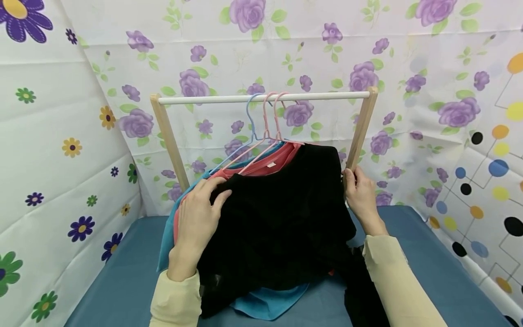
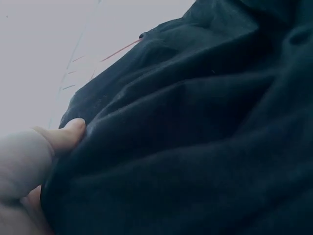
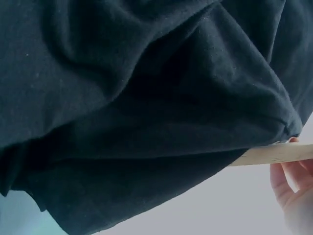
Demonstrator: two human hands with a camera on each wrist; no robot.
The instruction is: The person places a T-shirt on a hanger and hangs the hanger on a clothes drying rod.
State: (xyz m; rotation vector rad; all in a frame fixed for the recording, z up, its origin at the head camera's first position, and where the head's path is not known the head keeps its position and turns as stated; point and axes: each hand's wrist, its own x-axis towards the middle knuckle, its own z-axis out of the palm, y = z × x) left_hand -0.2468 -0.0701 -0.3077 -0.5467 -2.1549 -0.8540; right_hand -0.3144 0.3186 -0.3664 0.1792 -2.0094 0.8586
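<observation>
A black shirt (image 1: 282, 218) hangs in front on a pink hanger (image 1: 276, 119) from the white rod of a small clothes rack (image 1: 265, 97). My left hand (image 1: 198, 218) pinches the shirt's left shoulder edge, thumb on the front. In the left wrist view the thumb (image 2: 73, 131) presses on the dark cloth; the other fingers are mostly hidden behind it. My right hand (image 1: 361, 197) grips the rack's right wooden post (image 1: 361, 131), beside the shirt's other shoulder. The right wrist view shows fingers (image 3: 293, 174) around that post, below the shirt's edge.
Behind the black shirt hang a pink shirt (image 1: 267, 165) and a blue shirt (image 1: 167, 240), with another pink hanger and a blue hanger (image 1: 250, 119) on the rod. The rack's left post (image 1: 169, 141) stands on the blue-grey table surface (image 1: 118, 268). Flower-patterned sheets (image 1: 163, 54) enclose the table.
</observation>
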